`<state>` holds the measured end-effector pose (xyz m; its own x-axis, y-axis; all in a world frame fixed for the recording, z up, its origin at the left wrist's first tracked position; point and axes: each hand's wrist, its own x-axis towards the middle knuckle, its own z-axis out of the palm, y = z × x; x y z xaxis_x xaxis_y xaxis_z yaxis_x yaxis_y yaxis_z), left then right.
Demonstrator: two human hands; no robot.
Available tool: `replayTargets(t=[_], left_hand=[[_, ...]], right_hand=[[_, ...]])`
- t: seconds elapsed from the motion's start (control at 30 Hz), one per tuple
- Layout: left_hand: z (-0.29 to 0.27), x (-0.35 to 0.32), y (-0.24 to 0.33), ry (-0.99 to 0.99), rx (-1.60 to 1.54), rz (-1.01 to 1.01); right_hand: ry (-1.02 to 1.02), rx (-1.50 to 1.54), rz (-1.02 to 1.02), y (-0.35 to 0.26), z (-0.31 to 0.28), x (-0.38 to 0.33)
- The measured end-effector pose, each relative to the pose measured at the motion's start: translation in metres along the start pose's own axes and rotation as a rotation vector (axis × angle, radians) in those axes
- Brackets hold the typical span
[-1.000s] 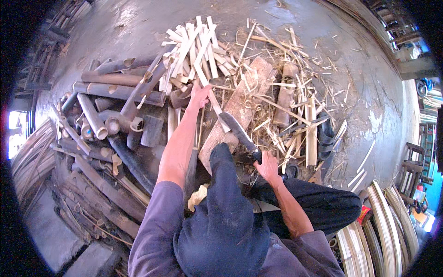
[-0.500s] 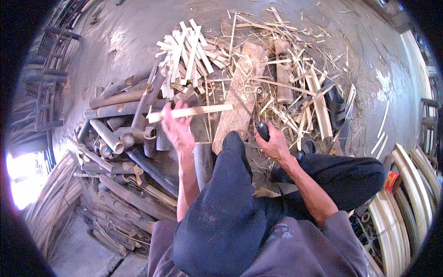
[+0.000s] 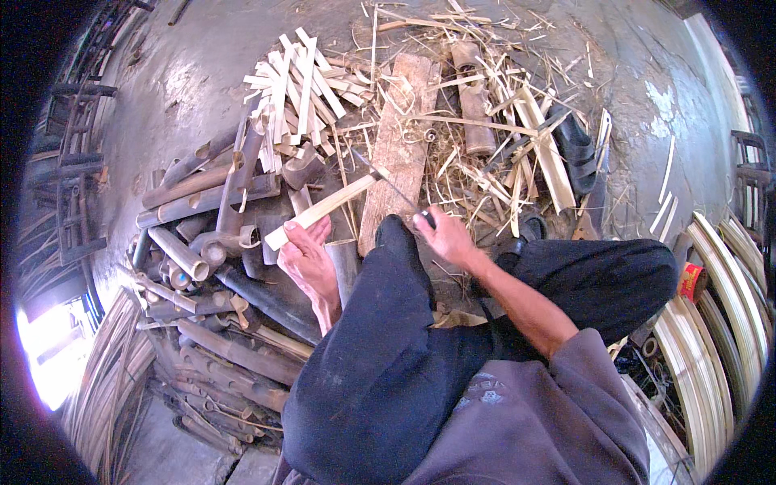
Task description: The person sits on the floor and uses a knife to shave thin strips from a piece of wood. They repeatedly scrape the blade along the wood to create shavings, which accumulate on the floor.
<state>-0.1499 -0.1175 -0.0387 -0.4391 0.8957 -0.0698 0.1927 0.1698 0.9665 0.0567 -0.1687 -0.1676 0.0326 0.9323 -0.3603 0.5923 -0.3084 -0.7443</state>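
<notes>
Between the thumb and fingers of my left hand [image 3: 309, 257] is one end of a pale bamboo strip [image 3: 335, 202], which slants up and to the right over a worn wooden board [image 3: 396, 153]. My right hand [image 3: 444, 234] is closed round the dark handle of a knife [image 3: 396, 190]. Its thin blade points up and left and meets the strip's far end. My foot [image 3: 394, 232] rests on the near end of the board. Beyond the strip lies a heap of pale cut bamboo strips [image 3: 303, 89].
Dark bamboo tubes [image 3: 202, 194] are piled on the left. Shavings and split pieces [image 3: 517, 137] litter the floor to the right, beside a dark sandal [image 3: 575, 149]. Long bamboo slats [image 3: 695, 364] stand at the lower right, near my bent knee.
My left hand has lowered and tilted the strip, whose far end now meets the blade. My right hand has moved left with the knife. The whole view has shifted slightly.
</notes>
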Motion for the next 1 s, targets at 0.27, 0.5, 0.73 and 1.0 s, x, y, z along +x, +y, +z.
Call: replayTargets(t=[0.27, 0.5, 0.73, 1.0], left_hand=[[0.013, 0.004, 0.002, 0.008, 0.12, 0.096], [0.068, 0.03, -0.072, -0.198, -0.632, 0.079], [0.078, 0.059, -0.051, -0.39, -0.629, -0.292], [-0.003, 0.022, 0.018, -0.933, -0.454, -0.687]], right_hand=[[0.025, -0.016, 0.093, 0.015, -0.004, -0.001], [-0.07, 0.022, 0.095, 0.027, 0.001, 0.0], [0.149, -0.083, 0.033, 0.007, -0.066, 0.017], [0.052, -0.414, -0.608, -0.047, -0.095, 0.052]])
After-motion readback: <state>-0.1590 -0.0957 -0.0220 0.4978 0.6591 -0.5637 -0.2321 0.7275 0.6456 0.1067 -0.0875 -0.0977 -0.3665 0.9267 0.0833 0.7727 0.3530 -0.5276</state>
